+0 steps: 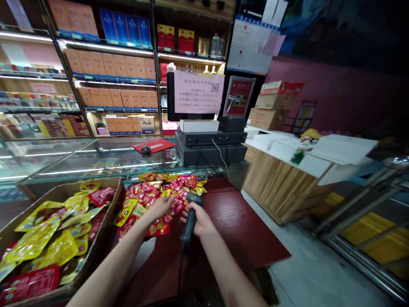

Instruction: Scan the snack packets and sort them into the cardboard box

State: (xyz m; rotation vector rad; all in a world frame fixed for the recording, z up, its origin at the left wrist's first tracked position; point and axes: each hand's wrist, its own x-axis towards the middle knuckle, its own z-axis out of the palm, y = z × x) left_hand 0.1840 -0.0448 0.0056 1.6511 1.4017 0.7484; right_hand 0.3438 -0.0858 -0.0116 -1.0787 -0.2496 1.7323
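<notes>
Over dark red desk (243, 226): right hand (200, 221) fingers wrapped round black handheld barcode scanner (191, 217), long axis near-upright, head aimed away toward red-yellow snack packet pile (159, 194); left hand (161, 207) fingers pressed flat on packets.

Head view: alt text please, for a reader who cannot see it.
The right hand holds a barcode scanner over a pile of red and yellow snack packets on a dark red counter; the left hand rests on the pile. A cardboard box of packets sits alongside.

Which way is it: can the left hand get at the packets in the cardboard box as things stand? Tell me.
Probably yes. The left hand rests on the pile of snack packets on the red table, holding nothing firmly, and the cardboard box sits open-topped just to its left with nothing between them. The right hand holds the scanner.
</notes>
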